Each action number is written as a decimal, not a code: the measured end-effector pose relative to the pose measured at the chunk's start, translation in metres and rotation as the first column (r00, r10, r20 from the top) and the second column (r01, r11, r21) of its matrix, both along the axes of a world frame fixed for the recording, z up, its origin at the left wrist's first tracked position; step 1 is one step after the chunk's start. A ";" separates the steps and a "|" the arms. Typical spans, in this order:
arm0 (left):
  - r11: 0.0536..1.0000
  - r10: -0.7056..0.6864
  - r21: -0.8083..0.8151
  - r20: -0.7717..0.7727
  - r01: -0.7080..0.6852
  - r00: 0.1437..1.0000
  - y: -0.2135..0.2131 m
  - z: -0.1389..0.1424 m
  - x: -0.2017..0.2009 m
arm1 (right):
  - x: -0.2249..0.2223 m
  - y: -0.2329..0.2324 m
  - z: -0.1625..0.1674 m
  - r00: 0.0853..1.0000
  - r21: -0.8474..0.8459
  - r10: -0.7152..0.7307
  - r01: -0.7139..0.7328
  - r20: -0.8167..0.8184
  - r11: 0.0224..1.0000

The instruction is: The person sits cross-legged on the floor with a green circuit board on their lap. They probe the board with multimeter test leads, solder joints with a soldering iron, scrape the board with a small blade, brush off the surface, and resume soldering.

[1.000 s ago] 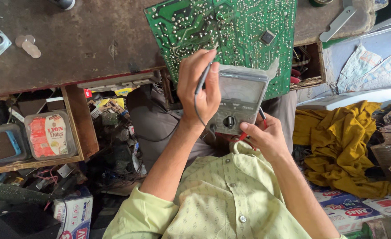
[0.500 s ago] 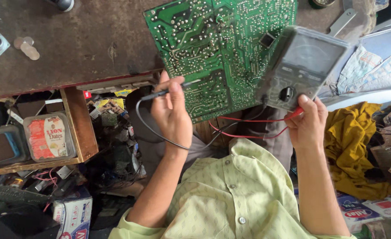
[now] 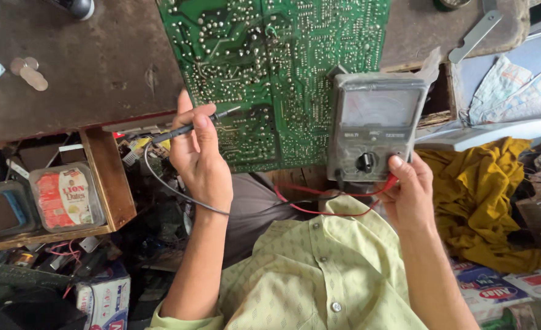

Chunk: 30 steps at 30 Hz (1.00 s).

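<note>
At the near edge of the bench [image 3: 87, 79] we see the left hand [image 3: 200, 159] closed in a pen grip around a slim black test probe [image 3: 191, 127], thumb and forefinger pinching its shaft. The metal tip rests at the left edge of the green circuit board [image 3: 282, 67], and a thin black lead [image 3: 172, 189] loops down from the probe past the wrist. The right hand [image 3: 408, 189] is curled around the lower right corner of a grey boxy analog meter [image 3: 374, 125], fingers pressed on a red probe [image 3: 392, 180] there; red wire [image 3: 319, 205] trails from it across our lap. The meter stands propped against the board's right part, with a pale dial window above a round black knob.

The board lies solder side up, dotted with shiny joints, its lower end overhanging the bench edge toward us. The bench top is dark, worn and scuffed, with open surface left of the board. Below on the left, a wooden shelf [image 3: 108, 177] holds a clear plastic box [image 3: 65, 195] with a red label. A crumpled yellow cloth [image 3: 484, 195] lies at right. A flat metal strip [image 3: 475, 36] rests on the bench, top right.
</note>
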<state>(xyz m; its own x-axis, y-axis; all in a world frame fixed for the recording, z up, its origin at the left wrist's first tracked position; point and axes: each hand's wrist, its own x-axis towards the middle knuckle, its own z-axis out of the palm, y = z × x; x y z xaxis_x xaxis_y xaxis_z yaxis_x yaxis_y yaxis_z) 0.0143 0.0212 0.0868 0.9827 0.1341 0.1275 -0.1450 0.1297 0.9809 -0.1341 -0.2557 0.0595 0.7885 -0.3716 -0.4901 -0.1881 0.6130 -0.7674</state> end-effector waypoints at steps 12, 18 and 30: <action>0.996 0.021 -0.085 0.055 -0.017 0.998 -0.001 -0.025 0.000 | -0.006 -0.043 -0.013 0.998 0.007 -0.047 0.047 0.029 0.999; 0.999 0.034 -0.041 0.056 -0.032 0.998 -0.002 -0.024 0.003 | 0.005 -0.092 -0.011 0.974 0.064 -0.017 0.002 0.227 0.998; 0.999 0.048 0.004 0.077 -0.048 0.996 -0.008 -0.022 0.002 | 0.068 -0.078 0.022 0.979 -0.194 -0.205 0.198 -0.016 0.961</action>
<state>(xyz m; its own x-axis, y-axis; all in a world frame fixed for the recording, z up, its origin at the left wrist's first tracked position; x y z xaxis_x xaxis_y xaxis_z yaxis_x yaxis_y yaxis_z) 0.0162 0.0134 0.0646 0.9624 0.1798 0.2037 -0.2263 0.1154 0.9672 -0.0662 -0.3338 0.0811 0.6712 -0.6100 -0.4212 -0.1046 0.4846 -0.8685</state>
